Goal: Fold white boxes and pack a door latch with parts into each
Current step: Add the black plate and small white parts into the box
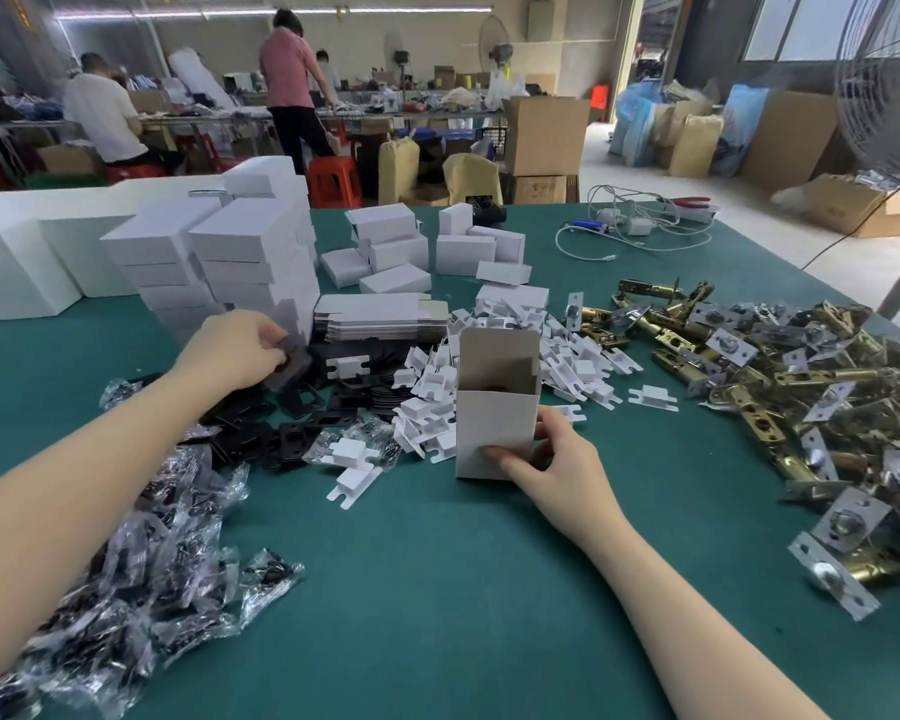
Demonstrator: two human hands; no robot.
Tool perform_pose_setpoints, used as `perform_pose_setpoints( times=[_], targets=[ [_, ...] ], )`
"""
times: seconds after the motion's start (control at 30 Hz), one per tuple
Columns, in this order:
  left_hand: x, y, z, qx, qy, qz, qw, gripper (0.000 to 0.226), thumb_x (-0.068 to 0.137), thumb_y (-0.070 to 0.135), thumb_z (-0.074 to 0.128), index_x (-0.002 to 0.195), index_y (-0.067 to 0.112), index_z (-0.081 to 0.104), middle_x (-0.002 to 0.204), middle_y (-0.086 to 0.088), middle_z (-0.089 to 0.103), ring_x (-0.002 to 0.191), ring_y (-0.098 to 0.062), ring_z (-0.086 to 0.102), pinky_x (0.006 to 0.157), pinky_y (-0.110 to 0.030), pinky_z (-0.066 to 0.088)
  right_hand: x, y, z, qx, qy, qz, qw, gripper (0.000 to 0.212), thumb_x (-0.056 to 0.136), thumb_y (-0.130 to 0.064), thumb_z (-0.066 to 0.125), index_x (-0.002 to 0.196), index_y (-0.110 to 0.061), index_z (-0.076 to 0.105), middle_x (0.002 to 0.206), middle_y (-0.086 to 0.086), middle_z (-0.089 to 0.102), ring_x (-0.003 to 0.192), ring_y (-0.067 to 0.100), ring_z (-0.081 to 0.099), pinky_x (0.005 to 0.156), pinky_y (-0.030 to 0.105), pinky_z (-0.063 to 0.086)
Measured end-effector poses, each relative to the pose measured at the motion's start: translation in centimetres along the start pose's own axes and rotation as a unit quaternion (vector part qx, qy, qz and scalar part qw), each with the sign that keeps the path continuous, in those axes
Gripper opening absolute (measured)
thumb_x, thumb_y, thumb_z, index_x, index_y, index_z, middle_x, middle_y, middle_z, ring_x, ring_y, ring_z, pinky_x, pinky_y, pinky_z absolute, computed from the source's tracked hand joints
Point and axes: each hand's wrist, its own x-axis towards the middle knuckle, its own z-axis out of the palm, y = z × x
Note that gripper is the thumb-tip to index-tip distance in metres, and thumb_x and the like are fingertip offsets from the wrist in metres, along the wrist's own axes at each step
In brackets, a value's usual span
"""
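An open white box (492,407) stands upright on the green table (437,589), its top flap raised. My right hand (552,459) grips its lower right side, thumb across the front. My left hand (240,345) pinches a black plate (296,367) at the back of the pile of black plates (292,418). White card inserts (489,366) lie heaped behind the box. Brass door latches (780,387) are piled at the right. Flat unfolded boxes (380,317) sit stacked behind the plates.
Clear bags of screws (141,563) cover the left front. Stacks of closed white boxes (219,262) rise at the back left, loose folded boxes (422,246) behind centre. White cables (635,226) lie far right. A fan (889,96) stands at the right edge. People work at tables behind.
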Motion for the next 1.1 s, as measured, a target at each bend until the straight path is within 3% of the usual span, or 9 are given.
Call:
perform_pose_setpoints(
  times=[0.07, 0.17, 0.3, 0.4, 0.5, 0.57, 0.67, 0.87, 1.1],
  targets=[
    [-0.5, 0.7, 0.2, -0.262, -0.065, -0.070, 0.960, 0.028, 0.090, 0.012, 0.069, 0.117, 0.017, 0.064, 0.113, -0.005, 0.067, 0.103, -0.024, 0.063, 0.071, -0.032, 0.056, 0.0, 0.0, 0.0, -0.001, 0.001, 0.001, 1.000, 0.039, 0.079, -0.045, 0.075, 0.111, -0.046, 0.053, 0.091, -0.020, 0.063, 0.068, 0.002, 0.056, 0.062, 0.019, 0.045],
    [-1.3, 1.3, 0.9, -0.408, -0.159, -0.124, 0.890, 0.032, 0.089, 0.008, 0.070, 0.119, 0.013, 0.060, 0.110, -0.009, 0.064, 0.106, -0.027, 0.059, 0.067, -0.031, 0.056, -0.1, 0.1, 0.0, 0.002, 0.003, 0.001, 1.000, 0.040, 0.079, -0.044, 0.076, 0.113, -0.043, 0.055, 0.091, -0.019, 0.064, 0.067, 0.002, 0.055, 0.060, 0.017, 0.043],
    [-1.6, 1.7, 1.8, -0.453, -0.182, -0.128, 0.863, 0.017, 0.094, 0.007, 0.063, 0.110, 0.012, 0.060, 0.100, -0.006, 0.072, 0.088, -0.018, 0.067, 0.058, -0.025, 0.058, -0.1, 0.1, 0.1, 0.007, 0.004, 0.004, 1.000, 0.038, 0.079, -0.044, 0.076, 0.110, -0.044, 0.056, 0.089, -0.020, 0.064, 0.066, 0.002, 0.055, 0.059, 0.015, 0.042],
    [-2.1, 1.9, 2.4, -0.474, -0.215, -0.145, 0.842, 0.005, 0.098, 0.011, 0.056, 0.101, 0.014, 0.059, 0.082, -0.002, 0.070, 0.066, -0.014, 0.057, 0.054, -0.026, 0.049, -0.1, 0.0, 0.0, 0.006, 0.004, 0.003, 1.000, 0.037, 0.079, -0.044, 0.076, 0.110, -0.043, 0.056, 0.091, -0.020, 0.065, 0.067, 0.001, 0.055, 0.059, 0.014, 0.041],
    [-2.5, 2.1, 2.8, -0.526, -0.257, -0.181, 0.791, 0.009, 0.099, 0.013, 0.050, 0.096, 0.014, 0.058, 0.075, -0.001, 0.071, 0.057, -0.014, 0.058, 0.056, -0.027, 0.049, -0.1, 0.1, 0.0, 0.010, 0.003, 0.005, 1.000, 0.037, 0.079, -0.043, 0.076, 0.111, -0.043, 0.057, 0.092, -0.021, 0.065, 0.067, 0.001, 0.055, 0.060, 0.014, 0.040],
    [-2.8, 2.4, 3.1, -0.548, -0.272, -0.194, 0.767, 0.008, 0.099, 0.014, 0.052, 0.096, 0.015, 0.059, 0.075, 0.000, 0.072, 0.051, -0.012, 0.061, 0.053, -0.025, 0.053, -0.1, 0.1, 0.0, 0.011, 0.002, 0.007, 1.000, 0.036, 0.079, -0.044, 0.076, 0.109, -0.044, 0.057, 0.091, -0.022, 0.065, 0.067, 0.000, 0.055, 0.059, 0.013, 0.040],
    [-3.2, 2.7, 3.6, -0.562, -0.249, -0.192, 0.765, 0.005, 0.092, 0.013, 0.064, 0.095, 0.017, 0.065, 0.075, 0.000, 0.068, 0.043, -0.009, 0.055, 0.046, -0.019, 0.052, -0.1, 0.2, 0.0, 0.015, 0.002, 0.007, 1.000, 0.035, 0.078, -0.046, 0.076, 0.108, -0.045, 0.057, 0.089, -0.025, 0.064, 0.067, 0.001, 0.055, 0.058, 0.012, 0.041],
    [-3.6, 3.9, 4.5, -0.595, -0.249, -0.199, 0.737, 0.005, 0.096, 0.012, 0.058, 0.094, 0.012, 0.063, 0.076, -0.004, 0.070, 0.057, -0.012, 0.069, 0.049, -0.021, 0.056, 0.0, 0.2, 0.1, 0.017, 0.004, -0.001, 1.000, 0.035, 0.076, -0.048, 0.075, 0.106, -0.046, 0.056, 0.092, -0.029, 0.063, 0.068, 0.001, 0.056, 0.059, 0.011, 0.041],
    [-3.5, 5.7, 4.6, -0.738, -0.210, -0.257, 0.587, 0.032, 0.101, 0.029, 0.041, 0.105, -0.001, 0.052, 0.103, -0.016, 0.072, 0.073, -0.027, 0.074, 0.051, -0.026, 0.057, 0.0, 0.3, 0.0, 0.016, 0.002, -0.003, 1.000, 0.032, 0.077, -0.048, 0.074, 0.104, -0.046, 0.057, 0.094, -0.028, 0.064, 0.068, 0.002, 0.056, 0.058, 0.011, 0.041]
  ],
)
